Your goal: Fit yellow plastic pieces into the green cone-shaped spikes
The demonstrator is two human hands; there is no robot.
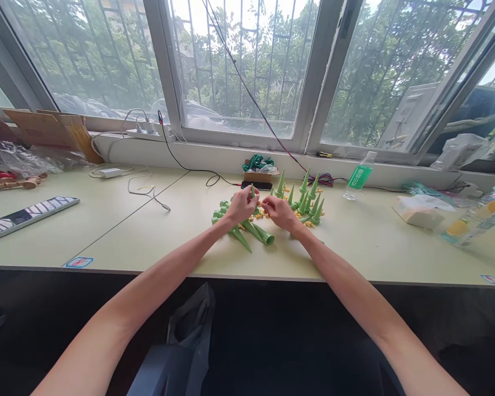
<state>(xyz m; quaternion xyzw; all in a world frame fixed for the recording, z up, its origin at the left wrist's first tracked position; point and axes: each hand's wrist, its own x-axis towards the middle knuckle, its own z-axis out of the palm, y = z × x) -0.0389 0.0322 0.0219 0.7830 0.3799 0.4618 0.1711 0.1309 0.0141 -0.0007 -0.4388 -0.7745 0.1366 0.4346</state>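
Observation:
My left hand (241,205) is closed around a green plastic cone (253,192) whose tip pokes up above the fingers. My right hand (279,212) is pinched close beside it, fingertips almost meeting the left hand; what it pinches is too small to name. Both hands hover over a pile of green cones lying flat (247,234) on the pale table (148,231). Several more green cones stand upright (307,199) just behind and right of my right hand. Small yellow pieces (309,223) are scattered among them.
A small box with green parts (258,171) and a black cable (198,168) lie behind the pile. A water bottle (358,177), tissue pack (418,212) and drink bottles (476,220) sit right. A keyboard (27,215), charger cord (146,190) and cardboard (49,129) sit left.

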